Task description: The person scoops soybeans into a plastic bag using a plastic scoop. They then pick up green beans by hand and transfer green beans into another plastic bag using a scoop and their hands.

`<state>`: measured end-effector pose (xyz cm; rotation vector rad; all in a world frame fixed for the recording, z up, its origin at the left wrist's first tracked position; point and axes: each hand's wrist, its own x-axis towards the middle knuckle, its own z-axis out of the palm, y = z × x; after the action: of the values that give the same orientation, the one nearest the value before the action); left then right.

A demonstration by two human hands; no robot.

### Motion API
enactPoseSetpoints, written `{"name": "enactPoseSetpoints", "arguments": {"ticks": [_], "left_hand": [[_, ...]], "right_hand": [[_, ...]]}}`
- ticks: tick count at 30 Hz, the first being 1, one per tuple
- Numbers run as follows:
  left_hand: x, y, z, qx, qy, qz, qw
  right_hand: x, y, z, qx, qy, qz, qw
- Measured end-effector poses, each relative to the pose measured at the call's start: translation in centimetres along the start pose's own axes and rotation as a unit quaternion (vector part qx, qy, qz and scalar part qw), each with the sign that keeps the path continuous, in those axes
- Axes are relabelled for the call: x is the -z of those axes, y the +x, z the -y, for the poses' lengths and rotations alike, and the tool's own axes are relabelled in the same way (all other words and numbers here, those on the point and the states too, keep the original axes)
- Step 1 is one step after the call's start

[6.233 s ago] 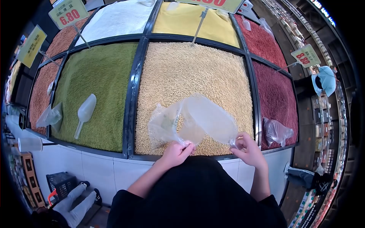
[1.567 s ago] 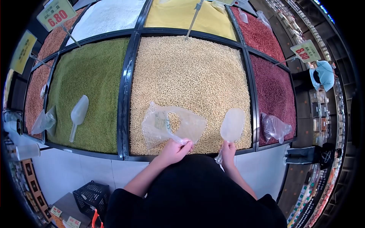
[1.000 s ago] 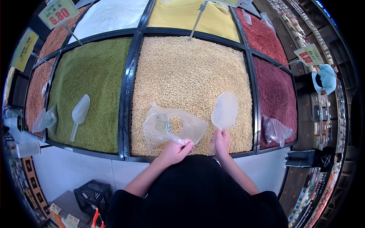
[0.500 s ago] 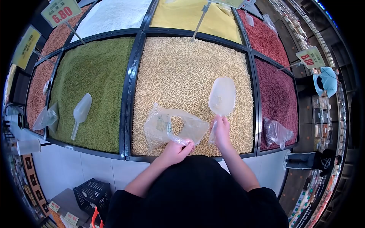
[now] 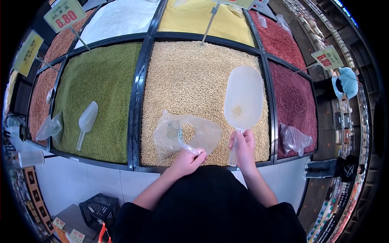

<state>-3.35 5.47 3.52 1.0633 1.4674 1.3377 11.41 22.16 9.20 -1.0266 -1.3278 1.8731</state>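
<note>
My right hand (image 5: 244,149) is closed around the handle of a translucent white scoop (image 5: 244,91). A small cluster of pale beans lies inside the scoop near its handle end. My left hand (image 5: 189,161) pinches the near edge of a clear plastic bag (image 5: 208,133) at the front of the bin. The bag's mouth gapes, and pale beans show through it; whether any are inside it I cannot tell. Beneath both hands spreads a bin of pale yellow soybeans (image 5: 194,77).
Left is a bin of green beans (image 5: 101,81) with another scoop (image 5: 88,117) on it. Dark red beans (image 5: 291,97) fill the right bin, a crumpled bag (image 5: 295,139) on top. Black dividers (image 5: 137,97) separate them. A black basket (image 5: 99,208) stands low left; a person (image 5: 342,168) is at right.
The scoop has come up closer to the camera and looks larger, with its handle now swung lower and to the right. My left hand and the bag have hardly moved.
</note>
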Motion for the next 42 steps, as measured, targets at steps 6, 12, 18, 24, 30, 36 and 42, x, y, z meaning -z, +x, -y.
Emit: {"name": "enactPoseSetpoints", "arguments": {"ticks": [6,12,18,24,30,36,42], "left_hand": [[-0.4,-0.4,0.0,0.014,-0.025,0.000,1.000],[-0.5,-0.7,0.0,0.017,-0.001,-0.004,1.000],[-0.5,-1.0,0.1,0.019,0.006,-0.001,1.000],[-0.4,-1.0,0.0,0.008,0.009,0.000,1.000],[-0.6,-1.0,0.3,0.013,-0.012,0.009,1.000],[-0.2,-0.6,0.2,0.039,-0.006,0.032,0.999],[0.1,-0.1,0.0,0.055,-0.016,0.033,0.998]], "right_hand": [[0.3,-1.9,-1.8,0.057,-0.087,0.038,0.994],[0.6,-2.6,-2.2,0.220,-0.379,0.117,0.891],[-0.3,-2.5,-2.0,0.327,-0.467,0.113,0.814],[1.2,-1.7,-2.7,0.271,-0.377,0.013,0.886],[6.2,3.4,-4.6,0.103,-0.147,-0.127,0.976],[13.0,8.7,-8.0,0.013,-0.185,-0.196,0.963],[16.0,12.2,-10.0,-0.041,-0.207,-0.210,0.955]]}}
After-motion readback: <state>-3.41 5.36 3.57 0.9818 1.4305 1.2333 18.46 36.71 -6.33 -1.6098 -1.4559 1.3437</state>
